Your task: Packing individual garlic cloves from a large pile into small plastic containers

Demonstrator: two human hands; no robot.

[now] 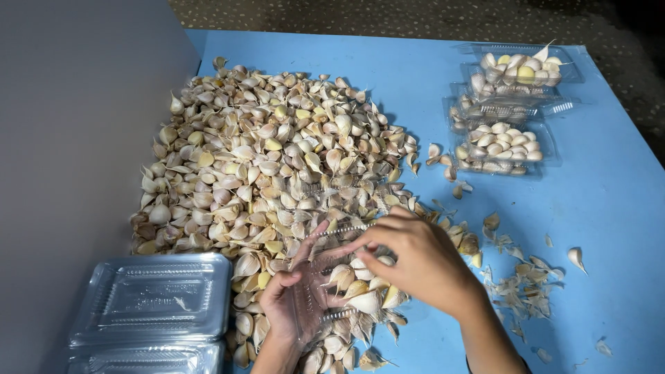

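Observation:
A big heap of garlic cloves (277, 152) covers the middle of a blue table (609, 201). At its near edge my left hand (287, 298) holds an open clear plastic clamshell box (332, 277) with several cloves in it. My right hand (412, 260) reaches across from the right, its fingertips on the box's rim beside my left thumb, over the cloves inside.
A stack of empty clear boxes (156, 305) sits at the near left. Filled clear boxes of cloves (509, 111) stand at the far right. Loose skins and a few cloves (526, 280) lie scattered to the right. A grey wall (76, 138) borders the left.

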